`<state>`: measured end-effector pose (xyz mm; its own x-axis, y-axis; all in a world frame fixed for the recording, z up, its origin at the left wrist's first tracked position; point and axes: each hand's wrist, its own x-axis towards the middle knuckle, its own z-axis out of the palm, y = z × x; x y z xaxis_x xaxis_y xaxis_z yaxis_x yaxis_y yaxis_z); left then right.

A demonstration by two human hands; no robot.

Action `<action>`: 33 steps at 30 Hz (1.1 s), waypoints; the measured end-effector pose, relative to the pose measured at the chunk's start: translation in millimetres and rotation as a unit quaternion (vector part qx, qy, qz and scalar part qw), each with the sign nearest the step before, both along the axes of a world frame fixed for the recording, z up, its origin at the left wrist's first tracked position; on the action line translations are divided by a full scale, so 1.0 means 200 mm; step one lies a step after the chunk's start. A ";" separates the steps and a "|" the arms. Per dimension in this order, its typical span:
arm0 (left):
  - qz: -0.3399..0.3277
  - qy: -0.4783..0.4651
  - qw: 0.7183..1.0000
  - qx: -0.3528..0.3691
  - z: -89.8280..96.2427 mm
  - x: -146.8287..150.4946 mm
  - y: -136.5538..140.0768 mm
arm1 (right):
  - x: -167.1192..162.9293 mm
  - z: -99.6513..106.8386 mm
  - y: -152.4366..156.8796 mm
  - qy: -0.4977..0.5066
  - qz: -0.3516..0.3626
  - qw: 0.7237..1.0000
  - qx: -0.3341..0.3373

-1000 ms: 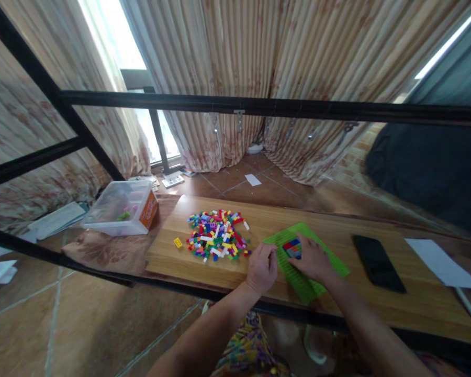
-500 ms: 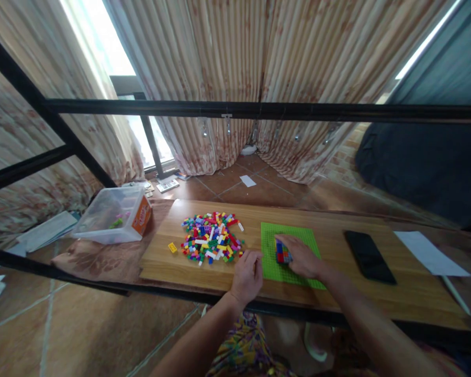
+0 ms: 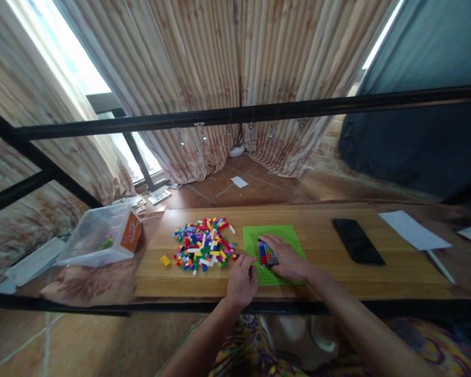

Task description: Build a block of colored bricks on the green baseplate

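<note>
A block of joined toy bricks point(image 3: 264, 253) in blue, red, grey and other colours sits on the green baseplate point(image 3: 275, 230). My right hand point(image 3: 288, 260) reaches over that block from the right, its fingers wrapped about the far side and covering part of it. At the baseplate's left edge is my left hand point(image 3: 242, 280), fingers curled and thumb near the index finger. Whatever they pinch, if anything, is too small to make out. Just left of this hand spreads a heap of loose toy bricks point(image 3: 204, 246) in many colours.
A lone yellow brick point(image 3: 165, 261) lies left of the heap on the wooden board point(image 3: 153, 283). Further left stands a clear plastic box point(image 3: 98, 254) with an orange label. To the right are a black phone point(image 3: 358, 242) and white paper point(image 3: 414, 230). A black rail point(image 3: 160, 121) crosses beyond.
The view has turned, so the tabletop appears further left. My left hand has moved slightly right, over the baseplate's edge. My right hand stays on the brick block.
</note>
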<state>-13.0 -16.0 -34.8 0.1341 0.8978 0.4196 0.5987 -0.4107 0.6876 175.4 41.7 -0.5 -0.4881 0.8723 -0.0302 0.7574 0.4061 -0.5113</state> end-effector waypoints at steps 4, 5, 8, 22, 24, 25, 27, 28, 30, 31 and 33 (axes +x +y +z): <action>0.000 0.010 1.000 0.003 0.00 0.00 0.00 | 0.15 -0.05 -0.04 0.070 -0.069 0.993 0.072; 0.002 0.012 1.000 0.004 0.00 -0.01 0.01 | 0.21 -0.06 -0.06 0.082 -0.099 0.987 0.095; 0.005 0.020 1.000 0.010 -0.01 -0.01 0.02 | 0.44 -0.11 -0.10 0.097 -0.204 0.959 0.170; 0.027 0.081 0.996 0.034 0.05 -0.01 0.03 | 0.97 -0.04 0.05 -0.091 -0.559 0.824 -0.017; 0.032 0.093 0.995 0.032 0.05 -0.01 0.03 | 0.97 -0.03 0.08 -0.096 -0.555 0.826 -0.020; 0.034 0.099 0.994 0.031 0.06 -0.01 0.03 | 0.97 -0.04 0.09 -0.096 -0.555 0.826 -0.018; 0.039 0.109 0.993 0.026 0.06 -0.01 0.03 | 0.98 -0.05 0.10 -0.091 -0.558 0.825 -0.012; 0.041 0.114 0.992 0.025 0.06 -0.01 0.03 | 0.98 -0.06 0.10 -0.086 -0.558 0.825 -0.010; 0.043 0.121 0.991 0.025 0.06 -0.01 0.03 | 0.99 -0.07 0.11 -0.080 -0.556 0.827 -0.008; 0.042 0.122 0.991 0.026 0.06 -0.01 0.04 | 0.99 -0.08 0.12 -0.078 -0.556 0.828 -0.007; 0.040 0.121 0.991 0.028 0.06 -0.01 0.04 | 0.99 -0.08 0.12 -0.079 -0.556 0.827 -0.002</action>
